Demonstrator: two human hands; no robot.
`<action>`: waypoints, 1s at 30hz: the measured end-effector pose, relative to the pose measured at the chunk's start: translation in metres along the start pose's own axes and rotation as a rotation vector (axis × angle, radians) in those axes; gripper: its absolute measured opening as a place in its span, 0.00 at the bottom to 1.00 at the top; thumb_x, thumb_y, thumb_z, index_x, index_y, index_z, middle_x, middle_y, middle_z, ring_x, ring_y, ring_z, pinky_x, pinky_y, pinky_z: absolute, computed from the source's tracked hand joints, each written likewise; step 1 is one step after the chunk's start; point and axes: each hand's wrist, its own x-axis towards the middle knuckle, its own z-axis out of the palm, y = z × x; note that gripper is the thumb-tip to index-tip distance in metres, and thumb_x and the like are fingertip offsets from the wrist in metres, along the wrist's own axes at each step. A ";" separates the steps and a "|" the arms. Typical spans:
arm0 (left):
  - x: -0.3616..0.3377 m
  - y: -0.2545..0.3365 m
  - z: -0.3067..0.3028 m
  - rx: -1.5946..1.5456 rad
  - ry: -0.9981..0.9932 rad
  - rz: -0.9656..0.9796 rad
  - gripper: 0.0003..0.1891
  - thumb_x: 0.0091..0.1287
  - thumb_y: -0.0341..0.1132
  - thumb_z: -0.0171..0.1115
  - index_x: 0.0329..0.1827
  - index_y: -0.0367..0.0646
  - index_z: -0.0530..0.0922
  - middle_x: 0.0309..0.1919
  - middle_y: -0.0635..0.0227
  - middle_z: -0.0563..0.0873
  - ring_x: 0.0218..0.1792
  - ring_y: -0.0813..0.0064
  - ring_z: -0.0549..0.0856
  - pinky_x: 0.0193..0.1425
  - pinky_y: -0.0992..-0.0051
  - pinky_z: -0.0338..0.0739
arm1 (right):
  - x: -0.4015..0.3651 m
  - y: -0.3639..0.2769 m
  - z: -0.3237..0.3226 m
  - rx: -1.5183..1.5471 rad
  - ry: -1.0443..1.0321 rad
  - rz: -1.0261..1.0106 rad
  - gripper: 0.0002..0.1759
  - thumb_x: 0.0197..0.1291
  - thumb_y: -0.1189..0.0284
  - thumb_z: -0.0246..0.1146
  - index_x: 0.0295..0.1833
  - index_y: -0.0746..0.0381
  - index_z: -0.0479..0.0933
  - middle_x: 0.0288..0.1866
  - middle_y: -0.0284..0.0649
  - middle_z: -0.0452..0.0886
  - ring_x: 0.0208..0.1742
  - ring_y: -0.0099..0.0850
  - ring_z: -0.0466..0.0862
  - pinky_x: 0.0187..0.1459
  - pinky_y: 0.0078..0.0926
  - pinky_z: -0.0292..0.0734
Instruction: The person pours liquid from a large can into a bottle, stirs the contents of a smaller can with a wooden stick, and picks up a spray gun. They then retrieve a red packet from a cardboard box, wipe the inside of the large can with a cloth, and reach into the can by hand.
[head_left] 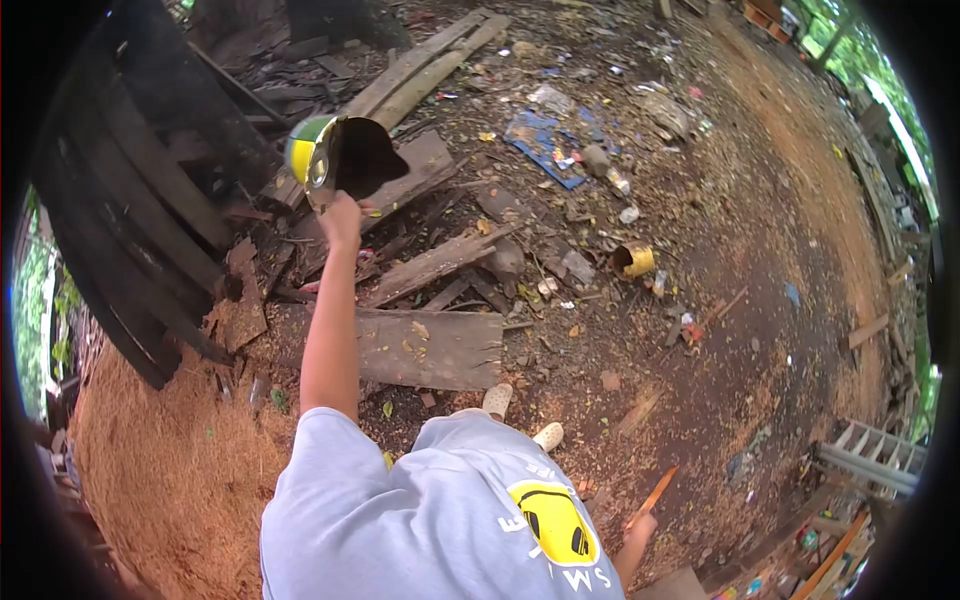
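My left hand (343, 218) is stretched out over the scrap boards, its fingers closed on the lower edge of a rounded, yellow-and-green container (303, 158). The container is tilted, and its dark, uneven-edged opening faces right. Low on the right, beside my shirt, my right hand (638, 528) is wrapped round a narrow orange-brown stick (657, 488) that points up and away. Below my left arm lies a wide weathered plank (430, 347). More broken boards (435, 265) are piled under the outstretched hand.
Dark upright sheets (130, 200) lean at the left, above a mound of brown sawdust (180, 460). Ahead are a yellow can (634, 260) on its side, a torn blue sheet (545, 150) and scattered litter. A metal ladder (870, 455) lies at the right.
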 end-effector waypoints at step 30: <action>-0.108 0.044 0.019 0.444 -0.257 0.018 0.22 0.75 0.42 0.42 0.38 0.31 0.77 0.24 0.58 0.87 0.23 0.72 0.86 0.28 0.72 0.79 | -0.336 -0.265 0.200 -0.256 -0.693 -1.929 0.20 0.53 0.80 0.68 0.54 0.61 0.82 0.38 0.43 0.79 0.35 0.40 0.81 0.36 0.35 0.78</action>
